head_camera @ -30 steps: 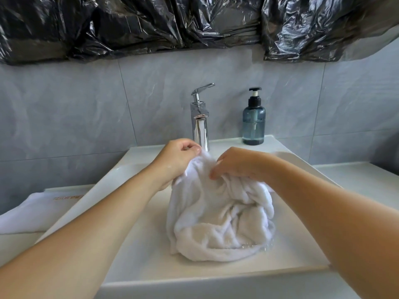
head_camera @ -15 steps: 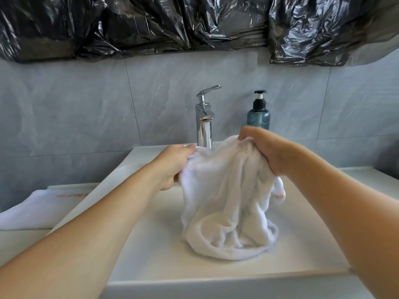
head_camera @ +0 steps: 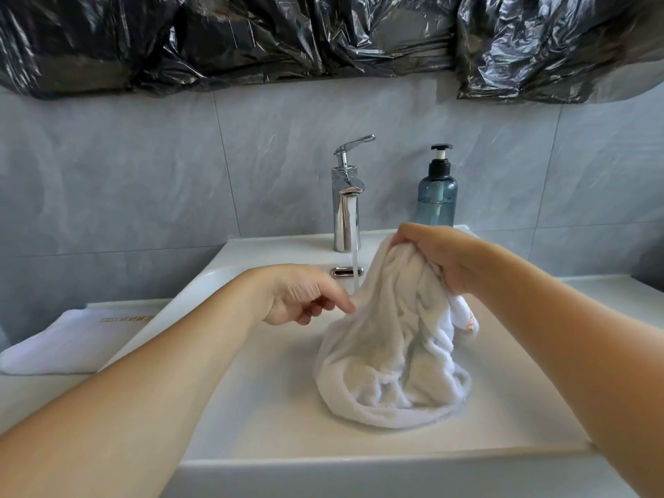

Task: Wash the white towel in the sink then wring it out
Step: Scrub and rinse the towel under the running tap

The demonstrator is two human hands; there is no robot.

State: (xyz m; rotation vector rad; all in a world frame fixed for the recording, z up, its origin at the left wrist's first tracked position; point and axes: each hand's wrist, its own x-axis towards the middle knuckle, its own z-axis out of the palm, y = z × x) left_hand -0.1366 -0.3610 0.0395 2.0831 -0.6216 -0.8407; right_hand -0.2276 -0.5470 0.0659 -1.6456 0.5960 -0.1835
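Holding: right hand (head_camera: 443, 258) grips white towel (head_camera: 388, 357) bunched, lifted, lower folds resting in sink (head_camera: 258, 382).
Left hand (head_camera: 305, 300): loosely curled, fingertips brushing towel's left edge.
Tap (head_camera: 346, 206): running.

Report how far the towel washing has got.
Done: white towel is in the sink, tap running. In hand: right hand grips its top, lifting it; left hand touches its side loosely. Left: more rinsing perhaps, then wringing; no twist yet.
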